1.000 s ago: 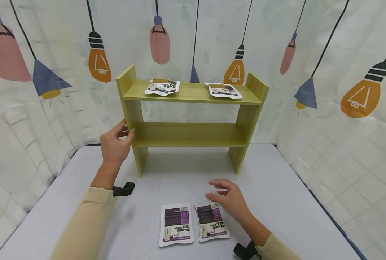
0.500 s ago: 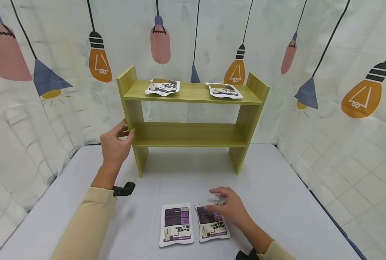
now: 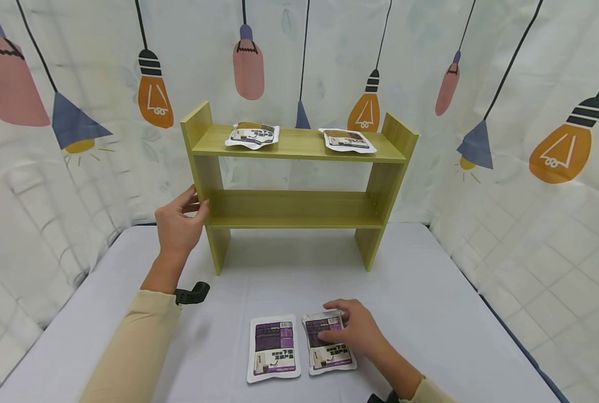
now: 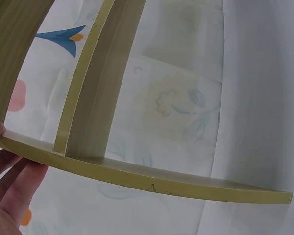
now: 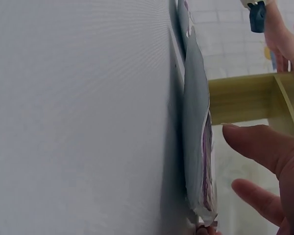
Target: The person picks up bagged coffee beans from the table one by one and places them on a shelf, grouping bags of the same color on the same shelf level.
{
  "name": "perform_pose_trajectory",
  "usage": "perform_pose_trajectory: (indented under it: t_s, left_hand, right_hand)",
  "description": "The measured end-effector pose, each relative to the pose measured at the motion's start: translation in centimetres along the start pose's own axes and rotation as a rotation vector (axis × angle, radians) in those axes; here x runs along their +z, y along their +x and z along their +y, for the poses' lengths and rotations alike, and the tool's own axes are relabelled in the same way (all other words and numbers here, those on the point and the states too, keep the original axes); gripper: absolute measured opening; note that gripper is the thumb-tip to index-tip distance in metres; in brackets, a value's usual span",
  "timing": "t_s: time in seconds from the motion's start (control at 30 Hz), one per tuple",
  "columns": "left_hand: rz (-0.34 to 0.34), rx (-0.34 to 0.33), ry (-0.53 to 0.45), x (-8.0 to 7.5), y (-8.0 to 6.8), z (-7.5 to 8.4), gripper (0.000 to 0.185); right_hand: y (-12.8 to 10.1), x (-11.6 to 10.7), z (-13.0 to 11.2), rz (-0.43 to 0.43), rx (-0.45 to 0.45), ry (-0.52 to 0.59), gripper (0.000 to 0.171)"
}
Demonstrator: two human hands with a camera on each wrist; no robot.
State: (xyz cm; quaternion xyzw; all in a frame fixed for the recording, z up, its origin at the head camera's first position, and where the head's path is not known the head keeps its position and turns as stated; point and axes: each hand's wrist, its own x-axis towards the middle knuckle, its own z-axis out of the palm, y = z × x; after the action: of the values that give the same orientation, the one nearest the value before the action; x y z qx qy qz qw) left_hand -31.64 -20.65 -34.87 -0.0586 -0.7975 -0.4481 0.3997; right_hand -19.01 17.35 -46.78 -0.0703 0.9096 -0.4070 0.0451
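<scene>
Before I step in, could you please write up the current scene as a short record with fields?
Furniture: greenish wooden rack, upright on the white table
Top shelf: left orange-and-white packet and right orange-and-white packet, lying apart
On the table: left purple packet and right purple packet, side by side with a narrow gap
Left grip: thumb and fingers hold the rack's left side panel
Right grip: at the right purple packet, thumb appears clear of its face
Backdrop: pale cloth printed with lamps

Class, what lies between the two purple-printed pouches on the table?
Only bare white cloth separates the left pouch from the right pouch, as the head view shows.
</scene>
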Motion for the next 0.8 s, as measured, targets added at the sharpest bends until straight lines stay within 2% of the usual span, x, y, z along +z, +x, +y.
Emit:
perform_pose_trajectory:
  t_s: [0.27,0.47,0.8]
  left_hand:
    - [-0.006,-0.012,0.02,0.0,0.0,0.0,0.044]
    - [-0.015,-0.025,0.011,0.0,0.0,0.0,0.045]
    - [-0.022,-0.049,-0.009,-0.2,0.0,0.3,0.047]
  right_hand:
    - [-0.2,-0.1,-0.7,-0.032,-0.028,-0.072,0.059]
    - [-0.3,-0.2,-1.1,-0.046,-0.017,-0.118,0.058]
    - [-0.5,-0.2,-1.6,-0.063,-0.017,-0.152,0.052]
